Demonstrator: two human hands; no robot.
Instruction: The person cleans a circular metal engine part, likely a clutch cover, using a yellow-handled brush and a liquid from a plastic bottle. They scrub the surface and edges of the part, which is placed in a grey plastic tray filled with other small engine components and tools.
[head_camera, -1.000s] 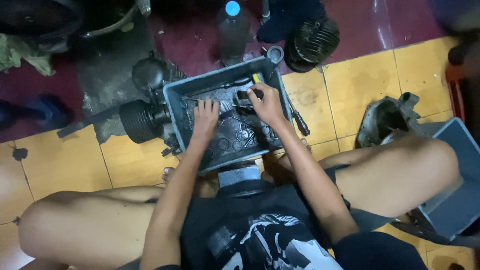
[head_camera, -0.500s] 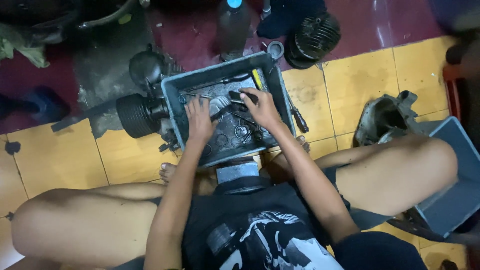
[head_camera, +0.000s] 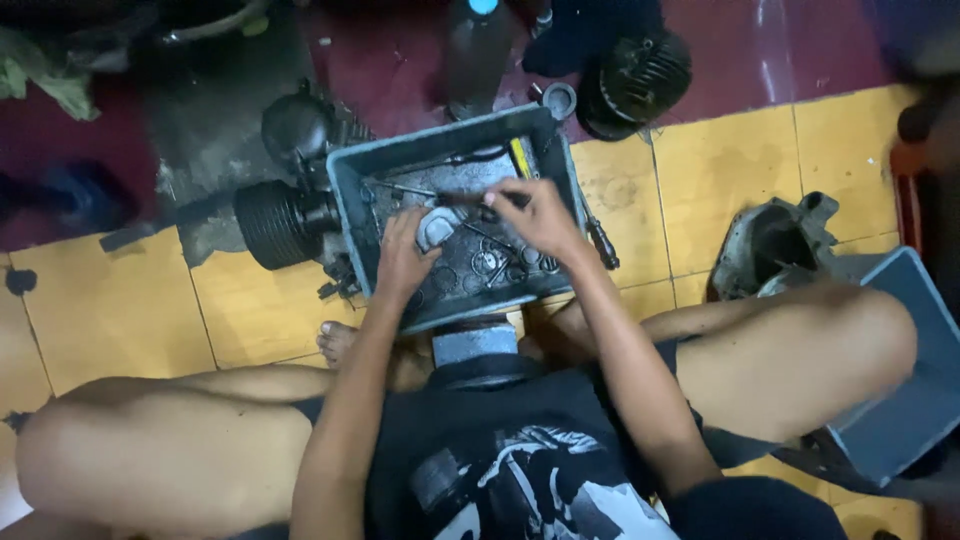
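Head view: seated person on tiled floor (head_camera: 110, 300), knees spread, both arms reaching forward into grey plastic tray (head_camera: 345, 205) between the legs.
Tray: rectangular, straight-walled, scuffed and oily; holds dark, greasy metal parts, rings and thin rods, jumbled together.
Left hand (head_camera: 405, 262): palm down at the near middle of the tray, fingers curled around a pale rounded metal part (head_camera: 436, 227); grip looks closed on it, though fingertips partly hidden.
Right hand (head_camera: 540, 215): just beside the left, closed around the dark handle of a slim tool (head_camera: 462, 198) lying across the tray and pointing left.
Doing it well: likely best to pin the pale part firmly, keep the tool tip on its mark, avoid slipping on oily metal.
Left of tray: black finned cylinder (head_camera: 272, 222), ribbed and round, touching the tray wall.
Beyond tray: round finned fan housing (head_camera: 640, 75) and dark bottle (head_camera: 478, 45) on red floor.
Right: rough cast-metal casing (head_camera: 770, 240) and second grey tray (head_camera: 905, 400) behind the right knee.
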